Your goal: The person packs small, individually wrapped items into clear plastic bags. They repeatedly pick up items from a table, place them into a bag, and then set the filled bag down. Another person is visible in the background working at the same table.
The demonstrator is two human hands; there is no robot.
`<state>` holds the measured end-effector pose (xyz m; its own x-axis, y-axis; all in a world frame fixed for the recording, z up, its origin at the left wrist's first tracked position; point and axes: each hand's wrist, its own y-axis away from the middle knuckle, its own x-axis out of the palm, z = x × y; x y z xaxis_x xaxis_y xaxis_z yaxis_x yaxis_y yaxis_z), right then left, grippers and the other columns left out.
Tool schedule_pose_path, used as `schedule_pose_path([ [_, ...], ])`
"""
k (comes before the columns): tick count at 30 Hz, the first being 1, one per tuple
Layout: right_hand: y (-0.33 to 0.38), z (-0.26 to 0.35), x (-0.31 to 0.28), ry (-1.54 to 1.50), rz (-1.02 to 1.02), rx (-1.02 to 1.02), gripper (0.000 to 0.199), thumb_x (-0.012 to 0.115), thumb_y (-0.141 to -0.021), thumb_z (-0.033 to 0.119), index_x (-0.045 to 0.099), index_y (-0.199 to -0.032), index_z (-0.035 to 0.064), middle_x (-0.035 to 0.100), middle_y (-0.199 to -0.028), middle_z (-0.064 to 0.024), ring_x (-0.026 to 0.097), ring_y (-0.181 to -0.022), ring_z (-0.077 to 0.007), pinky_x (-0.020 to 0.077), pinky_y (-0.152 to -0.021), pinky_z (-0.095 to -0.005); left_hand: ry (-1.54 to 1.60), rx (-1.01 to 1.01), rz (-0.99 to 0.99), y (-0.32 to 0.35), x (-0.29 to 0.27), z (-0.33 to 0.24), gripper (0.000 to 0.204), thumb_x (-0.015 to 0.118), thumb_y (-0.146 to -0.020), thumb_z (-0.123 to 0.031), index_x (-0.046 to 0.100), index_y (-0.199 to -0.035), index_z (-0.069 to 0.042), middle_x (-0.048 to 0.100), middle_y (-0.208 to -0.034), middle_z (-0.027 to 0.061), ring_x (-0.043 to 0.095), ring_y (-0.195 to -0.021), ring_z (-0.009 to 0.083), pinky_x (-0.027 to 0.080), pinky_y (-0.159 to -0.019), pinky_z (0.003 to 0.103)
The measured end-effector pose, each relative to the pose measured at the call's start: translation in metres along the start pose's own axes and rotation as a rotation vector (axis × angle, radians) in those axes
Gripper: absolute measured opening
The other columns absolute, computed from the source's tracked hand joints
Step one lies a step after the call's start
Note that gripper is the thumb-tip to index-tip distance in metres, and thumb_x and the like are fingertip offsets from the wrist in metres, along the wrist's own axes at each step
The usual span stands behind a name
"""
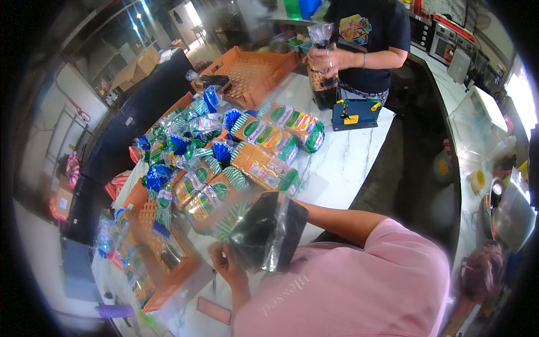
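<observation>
A black and clear plastic bag [263, 230] stands raised in front of my chest. My right hand [268, 196] is mostly behind its upper edge, fingers hidden. Beside the bag's lower left side, my left hand [227, 265] has its fingers curled in; what they hold, if anything, I cannot make out. Just beyond the bag are packed loaves of sliced bread [264, 167] in clear wrappers with green and white stripes. More wrapped loaves, with blue gathered ends, are heaped farther back.
A co-worker's hand [328, 60] grips a dark bagged loaf across the white table [359, 147], near a blue and yellow bag sealer [355, 114]. Orange crates stand behind the heap [250, 70] and at left [174, 286]. A phone [214, 310] lies near my left forearm.
</observation>
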<state>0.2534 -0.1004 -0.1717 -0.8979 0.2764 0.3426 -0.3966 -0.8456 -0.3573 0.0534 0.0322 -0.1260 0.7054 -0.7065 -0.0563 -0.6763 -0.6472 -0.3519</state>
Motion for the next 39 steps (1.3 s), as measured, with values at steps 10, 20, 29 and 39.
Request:
schedule_pose_path([
  [10, -0.011, -0.004, 0.013, -0.117, -0.052, -0.016, 0.026, 0.058, -0.088, 0.017, 0.056, -0.109, 0.0017, 0.059, -0.099, -0.0067, 0.056, -0.088, -0.0128, 0.0479, -0.076, -0.0263, 0.218, -0.261, 0.027, -0.025, 0.003, -0.008, 0.011, 0.051, -0.092, -0.013, 0.053, -0.09, -0.002, 0.054, -0.084, 0.0023, 0.049, -0.078, 0.0103, 0.039, -0.07, 0.023],
  [20, -0.022, -0.015, 0.014, -0.078, -0.031, -0.013, 0.024, 0.058, -0.088, 0.017, 0.057, -0.108, 0.0028, 0.059, -0.093, -0.0074, 0.056, -0.081, -0.0141, 0.0476, -0.071, -0.0278, 0.463, -0.444, 0.072, -0.039, -0.002, 0.017, 0.031, 0.046, -0.086, -0.006, 0.049, -0.116, -0.002, 0.056, -0.107, 0.008, 0.056, -0.096, 0.016, 0.046, -0.082, 0.027],
  [29, -0.022, -0.025, 0.012, -0.049, -0.033, 0.004, 0.023, 0.058, -0.087, 0.017, 0.059, -0.106, 0.0038, 0.06, -0.087, -0.0079, 0.056, -0.075, -0.0152, 0.0474, -0.067, -0.0291, 0.402, -0.512, 0.03, -0.055, -0.01, 0.04, 0.028, 0.047, -0.088, -0.012, 0.055, -0.111, 0.001, 0.059, -0.103, 0.0092, 0.057, -0.095, 0.0179, 0.047, -0.079, 0.028],
  [39, 0.021, -0.12, -0.024, 0.762, -0.228, 0.101, 0.022, 0.058, -0.086, 0.017, 0.06, -0.104, 0.005, 0.06, -0.081, -0.0086, 0.056, -0.068, -0.0165, 0.0471, -0.062, -0.0306, 0.606, -0.583, -0.014, -0.022, -0.02, 0.09, 0.037, 0.045, -0.093, -0.023, 0.046, -0.126, -0.005, 0.057, -0.113, 0.0079, 0.058, -0.1, 0.0193, 0.049, -0.082, 0.031],
])
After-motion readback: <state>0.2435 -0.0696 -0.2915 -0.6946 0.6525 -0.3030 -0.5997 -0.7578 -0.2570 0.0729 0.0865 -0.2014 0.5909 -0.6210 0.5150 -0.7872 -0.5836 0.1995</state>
